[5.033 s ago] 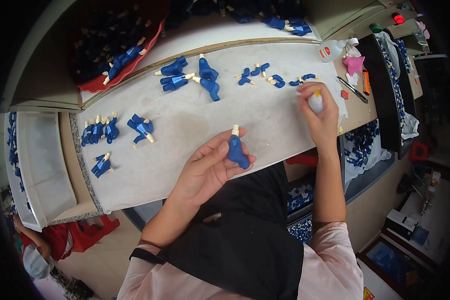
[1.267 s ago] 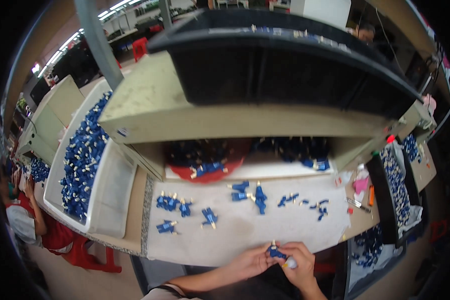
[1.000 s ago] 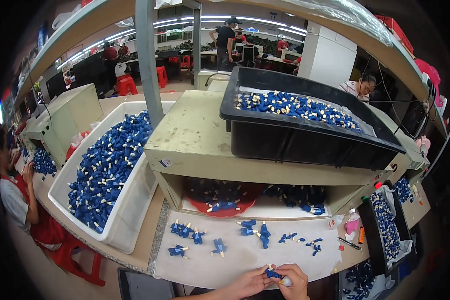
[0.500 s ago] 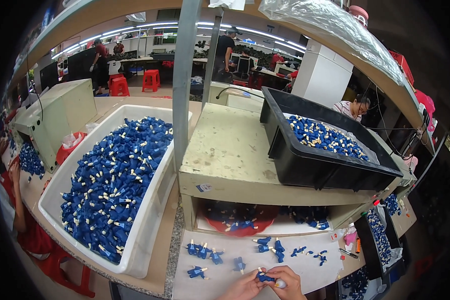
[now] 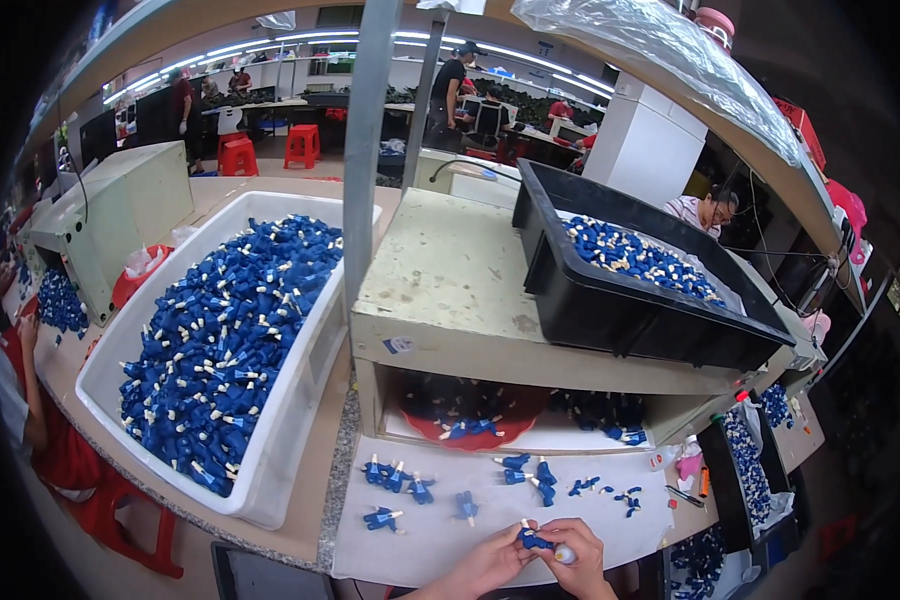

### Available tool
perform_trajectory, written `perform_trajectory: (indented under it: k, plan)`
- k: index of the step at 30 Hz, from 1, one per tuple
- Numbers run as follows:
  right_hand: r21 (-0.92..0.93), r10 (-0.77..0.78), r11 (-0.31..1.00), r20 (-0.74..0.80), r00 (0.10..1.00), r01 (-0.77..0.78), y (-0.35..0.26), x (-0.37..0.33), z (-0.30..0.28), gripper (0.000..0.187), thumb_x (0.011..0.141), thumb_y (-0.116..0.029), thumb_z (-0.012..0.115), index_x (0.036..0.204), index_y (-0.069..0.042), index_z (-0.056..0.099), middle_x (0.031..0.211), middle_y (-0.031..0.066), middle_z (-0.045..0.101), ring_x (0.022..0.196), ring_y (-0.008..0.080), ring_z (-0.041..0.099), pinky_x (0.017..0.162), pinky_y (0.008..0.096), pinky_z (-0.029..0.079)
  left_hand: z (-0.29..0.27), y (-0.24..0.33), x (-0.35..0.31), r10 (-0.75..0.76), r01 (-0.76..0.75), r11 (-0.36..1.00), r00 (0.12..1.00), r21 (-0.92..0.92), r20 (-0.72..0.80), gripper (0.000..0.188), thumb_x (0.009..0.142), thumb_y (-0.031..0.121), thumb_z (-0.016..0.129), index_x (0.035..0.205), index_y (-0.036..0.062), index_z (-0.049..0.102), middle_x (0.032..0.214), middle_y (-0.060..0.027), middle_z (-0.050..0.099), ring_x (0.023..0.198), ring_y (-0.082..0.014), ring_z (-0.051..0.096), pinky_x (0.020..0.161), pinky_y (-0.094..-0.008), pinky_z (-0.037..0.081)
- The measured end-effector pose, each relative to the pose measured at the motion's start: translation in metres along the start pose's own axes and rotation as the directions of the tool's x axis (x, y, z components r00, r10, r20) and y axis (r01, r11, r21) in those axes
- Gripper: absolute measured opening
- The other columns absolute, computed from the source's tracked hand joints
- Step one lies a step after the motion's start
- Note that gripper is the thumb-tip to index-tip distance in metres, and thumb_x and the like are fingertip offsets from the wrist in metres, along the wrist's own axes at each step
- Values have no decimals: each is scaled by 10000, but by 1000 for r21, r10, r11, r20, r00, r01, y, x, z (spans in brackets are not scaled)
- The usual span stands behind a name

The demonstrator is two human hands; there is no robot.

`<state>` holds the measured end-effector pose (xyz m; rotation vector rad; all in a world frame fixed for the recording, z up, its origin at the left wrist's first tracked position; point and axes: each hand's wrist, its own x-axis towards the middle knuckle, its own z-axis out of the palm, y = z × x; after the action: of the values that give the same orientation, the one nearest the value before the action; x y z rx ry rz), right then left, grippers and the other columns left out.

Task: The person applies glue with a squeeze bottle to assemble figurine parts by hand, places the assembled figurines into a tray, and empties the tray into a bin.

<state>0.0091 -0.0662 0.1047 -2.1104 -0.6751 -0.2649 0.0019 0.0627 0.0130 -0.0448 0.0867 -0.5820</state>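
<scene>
Near the front edge of the white sheet (image 5: 410,535), my left hand (image 5: 492,563) pinches a small blue plastic figure part (image 5: 536,541) with a cream peg pointing up. My right hand (image 5: 578,562) meets it from the other side, its fingers closed around a small white cylindrical tool (image 5: 565,554); its exact kind cannot be made out. Several similar blue figures (image 5: 394,474) lie beyond my left hand, and one paler figure (image 5: 466,507) lies closer. More blue figures (image 5: 542,484) and smaller blue pieces (image 5: 625,498) are spread past my right hand.
A white tub (image 5: 280,455) heaped with blue parts stands at left, beside a metal post (image 5: 366,150). Ahead, a cream shelf box (image 5: 450,270) carries a black crate (image 5: 650,315); a red bowl (image 5: 495,437) sits inside it. A marker (image 5: 684,496) lies at right. Co-workers sit nearby.
My view has tilted and shifted slightly. Both hands remain together at the blue figure part, which has turned so its cream peg stands more upright.
</scene>
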Motion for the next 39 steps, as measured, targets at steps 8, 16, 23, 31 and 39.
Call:
perform_trajectory:
  k: [8,16,23,31,39]
  plan:
    - [86,87,993,-99,991,-79,29,-22,-20,195,615,-19,692,789,-17,605,817,121,580,730,223,586,619,284,472,10,-24,19,-9,20,991,996,132,-85,246,836,188,494,1017,22,495,1017,-79,489,968,-209,455,872,-343,347]
    - [133,89,989,-150,985,-70,55,-31,-31,200,616,12,659,806,-21,604,842,105,581,723,224,593,605,276,482,12,-32,36,-45,85,972,982,220,-182,270,828,221,518,1026,39,498,966,-67,518,922,-192,476,847,-330,348]
    - [112,122,989,-238,964,-97,68,-59,-39,209,607,14,669,802,-26,607,857,108,576,714,225,590,596,274,481,12,-50,44,-157,208,952,962,223,-224,274,838,245,506,1034,55,479,970,-58,507,937,-172,469,895,-305,326]
    - [154,157,981,-269,950,-119,56,-74,-29,235,594,12,691,810,-34,612,870,108,563,719,212,583,585,266,474,4,-54,26,-119,151,954,984,259,-134,301,893,223,388,1094,7,443,1024,-75,518,972,-137,503,891,-280,382]
    - [33,3,999,-242,970,5,63,-60,-31,219,631,9,658,841,-29,612,907,130,550,635,187,567,520,246,455,5,-45,38,-69,73,953,997,295,-23,252,875,186,426,1048,5,459,959,-89,548,871,-135,544,756,-240,434]
